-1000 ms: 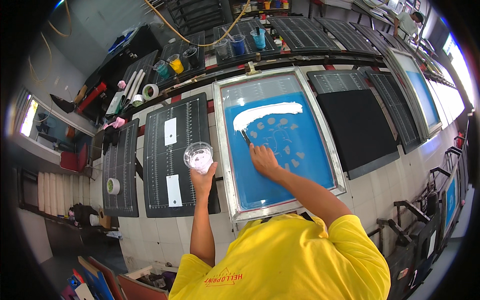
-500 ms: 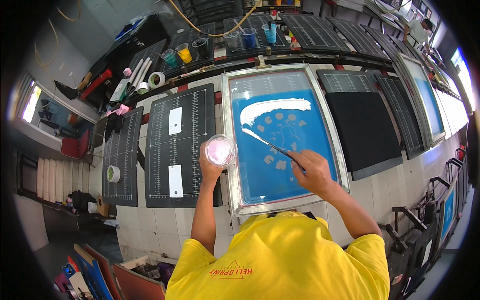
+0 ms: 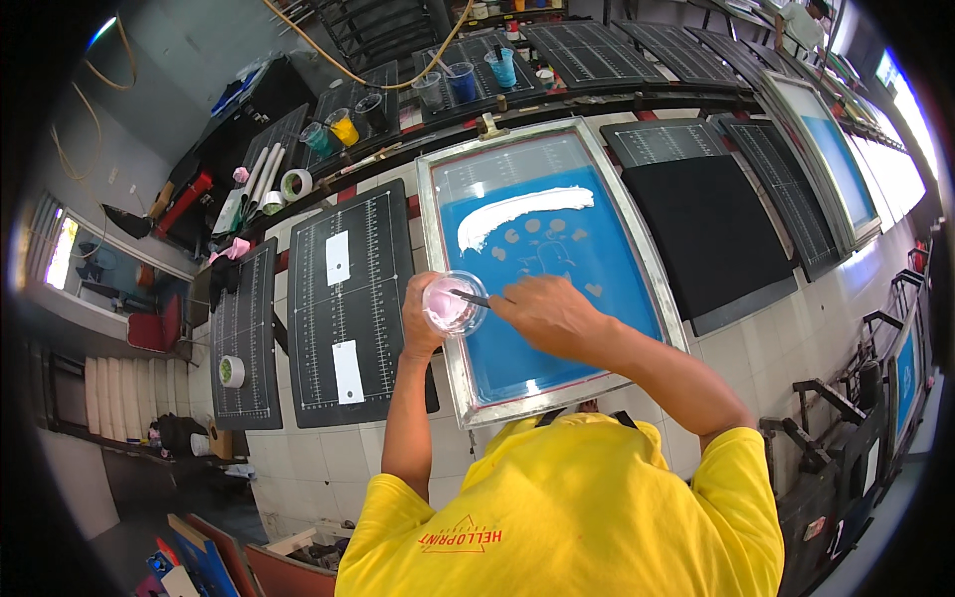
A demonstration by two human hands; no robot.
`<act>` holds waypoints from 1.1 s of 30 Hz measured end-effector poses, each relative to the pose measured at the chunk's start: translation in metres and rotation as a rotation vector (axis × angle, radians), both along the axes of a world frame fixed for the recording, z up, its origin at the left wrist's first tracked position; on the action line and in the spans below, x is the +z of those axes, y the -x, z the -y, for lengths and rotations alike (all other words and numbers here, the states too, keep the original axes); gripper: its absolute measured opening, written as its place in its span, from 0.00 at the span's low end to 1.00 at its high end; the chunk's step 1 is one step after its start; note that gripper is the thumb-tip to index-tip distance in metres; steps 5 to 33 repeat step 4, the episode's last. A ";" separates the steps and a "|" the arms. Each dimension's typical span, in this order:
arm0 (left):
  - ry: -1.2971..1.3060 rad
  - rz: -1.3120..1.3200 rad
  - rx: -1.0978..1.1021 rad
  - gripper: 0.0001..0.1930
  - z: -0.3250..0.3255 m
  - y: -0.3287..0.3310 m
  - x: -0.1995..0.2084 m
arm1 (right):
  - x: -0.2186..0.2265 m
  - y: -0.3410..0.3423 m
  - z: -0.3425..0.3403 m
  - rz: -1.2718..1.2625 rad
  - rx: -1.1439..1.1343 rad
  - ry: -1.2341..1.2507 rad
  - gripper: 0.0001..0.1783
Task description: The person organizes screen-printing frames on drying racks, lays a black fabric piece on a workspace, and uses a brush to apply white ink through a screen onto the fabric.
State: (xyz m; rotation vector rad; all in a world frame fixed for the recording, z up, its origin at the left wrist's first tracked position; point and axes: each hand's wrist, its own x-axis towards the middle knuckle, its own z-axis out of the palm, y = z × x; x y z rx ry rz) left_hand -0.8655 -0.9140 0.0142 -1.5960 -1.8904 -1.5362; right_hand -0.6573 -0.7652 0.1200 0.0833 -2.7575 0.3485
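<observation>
My left hand (image 3: 419,316) is closed round a clear plastic cup (image 3: 460,320) with pale pink-white ink inside, held over the left edge of the screen printing frame (image 3: 445,350). In my right hand (image 3: 549,313) is a dark, narrow spatula (image 3: 476,298); its tip dips into the cup. Below lies the frame's blue mesh (image 3: 557,348), with a light stencil design in it. A thick curved band of white ink (image 3: 527,209) lies across the upper mesh. My right forearm hides part of the mesh.
Left of the frame stands a black gridded platen (image 3: 383,298) with two white cards. A black cloth (image 3: 706,234) covers a platen on the right. Cups of coloured ink (image 3: 343,126) line the rear bench. Another framed screen (image 3: 831,159) leans at the right. A person (image 3: 799,25) is far back.
My right hand has lifted the spatula off the mesh and brought it left into the cup. The white band stays on the mesh. The whole view has shifted slightly.
</observation>
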 end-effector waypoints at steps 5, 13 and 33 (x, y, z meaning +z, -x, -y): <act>-0.005 -0.029 0.014 0.23 0.001 -0.002 0.000 | 0.005 -0.002 0.003 0.130 -0.037 0.030 0.11; -0.005 -0.029 0.014 0.23 0.001 -0.002 0.000 | 0.005 -0.002 0.003 0.130 -0.037 0.030 0.11; -0.005 -0.029 0.014 0.23 0.001 -0.002 0.000 | 0.005 -0.002 0.003 0.130 -0.037 0.030 0.11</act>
